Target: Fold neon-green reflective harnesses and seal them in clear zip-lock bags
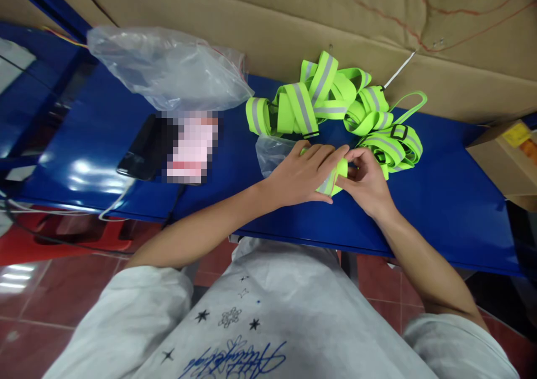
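Between my hands is a rolled neon-yellow reflective strap (340, 172) with a grey stripe. My left hand (302, 172) is wrapped over it from the left, its palm down. On the other side my right hand (366, 180) pinches the roll's edge with thumb and fingertips. Part of the strap is hidden under my fingers. Beyond my hands lies a heap of reflective straps (323, 94), some folded and some coiled. Another coiled strap (394, 147) with a black buckle rests just past my right hand. A small clear plastic bag (271, 152) lies flat by my left hand.
A large clear plastic bag (168, 66) lies at the back left of the blue table (444, 200). In front of it are a black phone (140, 150) and a blurred-out pink item (191, 150). A cardboard box (509, 155) stands at the right end. Brown cardboard (272, 27) lines the back.
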`<state>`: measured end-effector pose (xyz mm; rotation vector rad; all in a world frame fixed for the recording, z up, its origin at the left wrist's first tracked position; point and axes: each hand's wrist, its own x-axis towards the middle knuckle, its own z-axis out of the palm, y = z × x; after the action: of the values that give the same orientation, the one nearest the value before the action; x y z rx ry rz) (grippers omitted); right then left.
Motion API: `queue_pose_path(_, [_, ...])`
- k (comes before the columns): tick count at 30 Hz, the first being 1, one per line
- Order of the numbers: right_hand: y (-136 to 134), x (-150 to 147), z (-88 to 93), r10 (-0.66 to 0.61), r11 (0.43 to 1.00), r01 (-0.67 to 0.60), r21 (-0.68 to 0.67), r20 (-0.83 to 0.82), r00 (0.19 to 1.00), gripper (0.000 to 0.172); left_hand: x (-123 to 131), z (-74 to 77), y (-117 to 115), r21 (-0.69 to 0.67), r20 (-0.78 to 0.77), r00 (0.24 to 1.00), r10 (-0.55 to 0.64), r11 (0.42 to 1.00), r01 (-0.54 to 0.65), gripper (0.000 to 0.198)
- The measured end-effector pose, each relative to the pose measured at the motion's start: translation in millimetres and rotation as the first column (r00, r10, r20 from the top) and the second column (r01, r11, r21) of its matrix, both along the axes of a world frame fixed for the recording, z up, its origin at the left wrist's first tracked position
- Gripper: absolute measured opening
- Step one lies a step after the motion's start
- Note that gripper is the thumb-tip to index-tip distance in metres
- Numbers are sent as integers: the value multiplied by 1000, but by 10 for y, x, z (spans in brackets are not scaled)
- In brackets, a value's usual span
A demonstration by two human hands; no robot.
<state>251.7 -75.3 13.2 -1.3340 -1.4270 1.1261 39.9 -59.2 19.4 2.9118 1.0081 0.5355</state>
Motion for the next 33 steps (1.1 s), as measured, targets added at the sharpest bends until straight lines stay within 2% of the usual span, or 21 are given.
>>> queue_pose_path(1, [2,15,17,10,1000,-10,-3,-18,1000,57,-9,10,10,-5,16,1000,8,1000,-8,111])
queue_pose_path(5, [-4,90,144,184,981,-188,-46,-88,979,53,-20,43,59,-100,157,983,91,992,-76,118])
queue_pose_path(7, [-38,57,172,169,984,-173,-34,-88,982,52,13,59,47,-128,207,970,125,987,-100,116])
queue_pose_path(9, [-91,-26,156,85,996,-85,9,-84,993,49,68,79,2,-92,194,973,122,990,-106,101])
queue_pose_path(12, [-149,-113,114,14,993,-16,114,12,1000,38,155,115,-108,65,112,992,67,995,-74,66])
queue_pose_path(14, [-143,-86,107,114,979,-135,155,137,984,29,207,136,-196,164,65,997,50,985,-60,54])
queue_pose_path(16, [-110,-11,115,299,934,-332,134,220,928,27,262,147,-283,192,24,997,69,979,-72,57])
queue_pose_path(18, [-71,64,116,458,871,-484,80,223,861,27,323,158,-353,124,-23,994,111,987,-107,64])
queue_pose_path(19, [-56,91,111,501,852,-521,57,203,841,27,349,175,-374,57,-49,990,132,990,-129,70])
queue_pose_path(21, [-38,125,94,535,840,-543,27,137,834,30,365,254,-373,-114,-80,989,122,985,-130,94])
queue_pose_path(23, [-33,151,81,521,853,-521,-9,56,852,37,292,409,-310,-286,-27,1000,15,958,-22,110])
queue_pose_path(25, [-31,185,84,446,893,-446,-63,-16,895,45,96,610,-193,-394,99,990,-101,909,132,95])
queue_pose_path(26, [-29,203,92,394,913,-397,-97,-51,918,48,-48,709,-121,-422,144,985,-99,894,152,79])
queue_pose_path(27, [-25,218,103,344,926,-353,-134,-91,935,51,-215,794,-45,-414,160,987,-15,907,81,64])
queue_pose_path(28, [-19,228,113,299,933,-319,-165,-135,945,55,-399,860,35,-367,118,983,140,926,-88,51])
queue_pose_path(29, [-11,231,120,268,936,-300,-185,-179,947,59,-589,903,119,-291,33,942,333,905,-310,44])
queue_pose_path(30, [-4,227,124,248,937,-290,-194,-213,945,61,-776,922,207,-207,-73,853,517,829,-520,42])
queue_pose_path(31, [4,216,123,241,938,-288,-194,-230,943,61,-949,920,300,-140,-188,727,661,714,-686,43])
queue_pose_path(32, [11,202,117,236,942,-281,-185,-233,943,59,-1102,899,397,-132,-308,634,710,628,-767,45])
queue_pose_path(33, [16,185,107,228,948,-269,-173,-222,948,56,-1228,865,497,-146,-363,581,729,571,-808,48])
